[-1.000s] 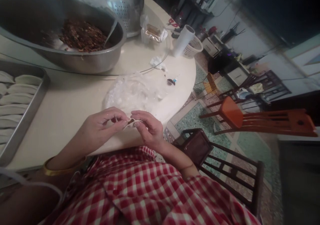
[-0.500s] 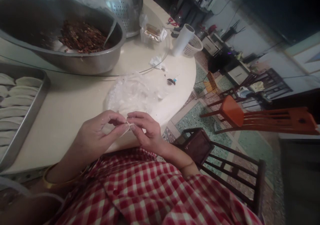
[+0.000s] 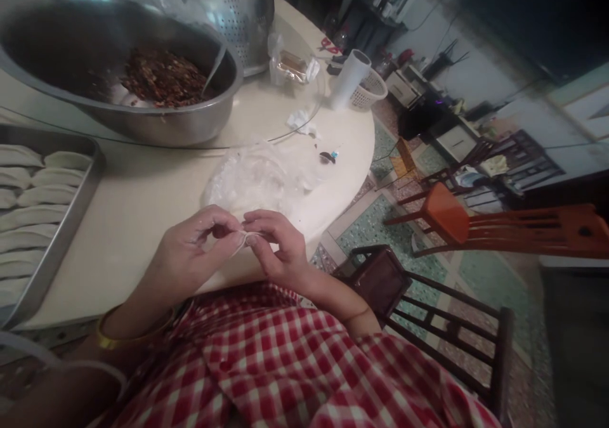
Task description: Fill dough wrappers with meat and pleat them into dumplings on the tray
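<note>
Between my fingertips, close to the table's front edge, is a small pale dumpling (image 3: 246,238), mostly hidden by the fingers. My left hand (image 3: 193,253) pinches one side of it with thumb and forefinger. The other side is gripped by my right hand (image 3: 281,247), thumb below and fingers above. At the left, a metal tray (image 3: 78,215) holds rows of folded dumplings (image 3: 31,214). Just beyond my hands lies a crumpled clear plastic bag (image 3: 252,177) with something whitish in it. A large metal basin (image 3: 157,123) contains dark chopped filling (image 3: 164,76) with a spoon handle (image 3: 215,68) sticking out.
Behind the basin leans a perforated metal colander (image 3: 233,16). A wrapped package (image 3: 292,66), a plastic roll (image 3: 351,79), a white basket (image 3: 368,90) and crumpled tissue (image 3: 299,121) stand or lie toward the table's far right. Chairs (image 3: 445,212) stand on the tiled floor at right.
The view has shifted slightly, so the tray and basin appear a little further right. Both hands keep their pinch on the dumpling, with only slight finger movement.
</note>
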`<state>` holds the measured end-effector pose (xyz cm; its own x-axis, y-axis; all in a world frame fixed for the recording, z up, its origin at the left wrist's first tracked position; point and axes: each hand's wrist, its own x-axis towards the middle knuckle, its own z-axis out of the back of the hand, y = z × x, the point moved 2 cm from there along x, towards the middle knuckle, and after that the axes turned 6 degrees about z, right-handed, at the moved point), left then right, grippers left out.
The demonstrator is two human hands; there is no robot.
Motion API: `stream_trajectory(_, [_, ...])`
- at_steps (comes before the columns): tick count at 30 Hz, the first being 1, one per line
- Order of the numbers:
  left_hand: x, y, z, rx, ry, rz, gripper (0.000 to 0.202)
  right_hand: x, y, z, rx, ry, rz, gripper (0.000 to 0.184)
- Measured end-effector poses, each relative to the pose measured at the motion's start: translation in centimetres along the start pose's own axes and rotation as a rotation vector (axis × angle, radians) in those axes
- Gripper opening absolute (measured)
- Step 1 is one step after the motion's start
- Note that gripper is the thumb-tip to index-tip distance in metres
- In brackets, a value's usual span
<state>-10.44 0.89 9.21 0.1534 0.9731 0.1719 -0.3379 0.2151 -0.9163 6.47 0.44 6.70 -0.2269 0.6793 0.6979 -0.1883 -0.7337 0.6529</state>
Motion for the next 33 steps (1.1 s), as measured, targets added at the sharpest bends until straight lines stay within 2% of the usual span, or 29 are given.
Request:
stream_trajectory(4, [-0.5, 0.4, -0.1, 0.034, -0.029, 0.019, 0.011, 0.4, -0.3, -0.4, 0.004, -0.058, -0.024, 0.007])
stream_trajectory(7, [-0.9, 0.4, -0.2, 0.085, -0.081, -0.049, 0.012, 0.4, -0.5, -0.7, 0.018, -0.049, -0.072, 0.010])
stream_trajectory(11, [-0.9, 0.2, -0.4, 0.103, -0.175, -0.097, 0.004, 0.2, 0.0, -0.7, -0.014, -0.037, -0.019, 0.012])
stream_trajectory(15, [-0.8, 0.0, -0.5, 0.078, -0.157, -0.063, 0.005, 0.2, 0.3, -0.3, -0.035, -0.043, 0.029, 0.023])
stream_trajectory(20, [-1.5, 0.1, -0.1, 0.036, -0.102, -0.053, 0.011, 0.4, -0.1, 0.2, 0.024, 0.012, -0.021, 0.015])
stream_trajectory(25, [-1.8, 0.7, 1.1, 0.022, -0.147, 0.098, 0.019, 0.3, 0.1, 0.4, 0.019, -0.028, -0.035, 0.015])
stream_trajectory(30, [-1.1, 0.6, 2.0, -0.031, -0.073, 0.226, 0.022, 0.5, 0.6, 0.3, -0.008, -0.070, 0.077, 0.010])
stream_trajectory(33, [-0.8, 0.6, 2.2, -0.049, -0.039, 0.244, 0.024, 0.5, 0.6, 0.3, -0.020, -0.044, 0.069, 0.009])
